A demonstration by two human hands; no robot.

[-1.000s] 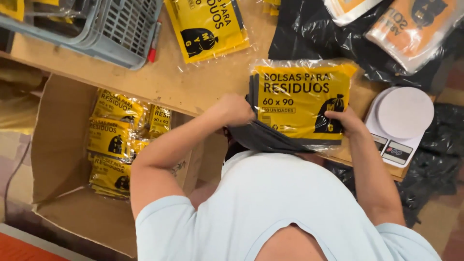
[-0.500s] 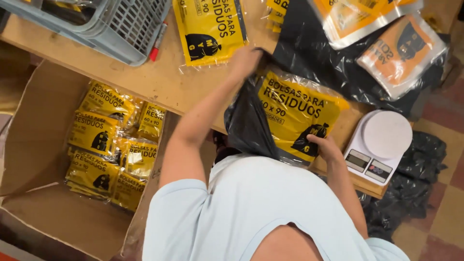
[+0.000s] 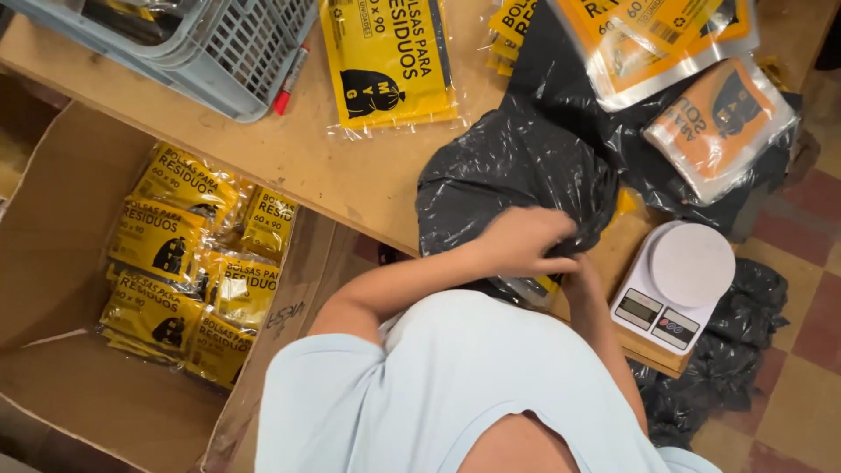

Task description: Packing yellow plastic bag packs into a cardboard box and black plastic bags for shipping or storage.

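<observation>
Gripping the black bag (image 3: 512, 180) at the table (image 3: 350, 175) edge, our left hand (image 3: 526, 238) had its fingers clenched on the plastic, likely bunching it for packing. Our right hand (image 3: 580, 270) sat mostly hidden beneath, grip unclear. White scale (image 3: 679, 276) at 3 o'clock.

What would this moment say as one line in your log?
left hand: gripping black bag | right hand: under bag, mostly hidden | white scale: beside | box: yellow packs
</observation>
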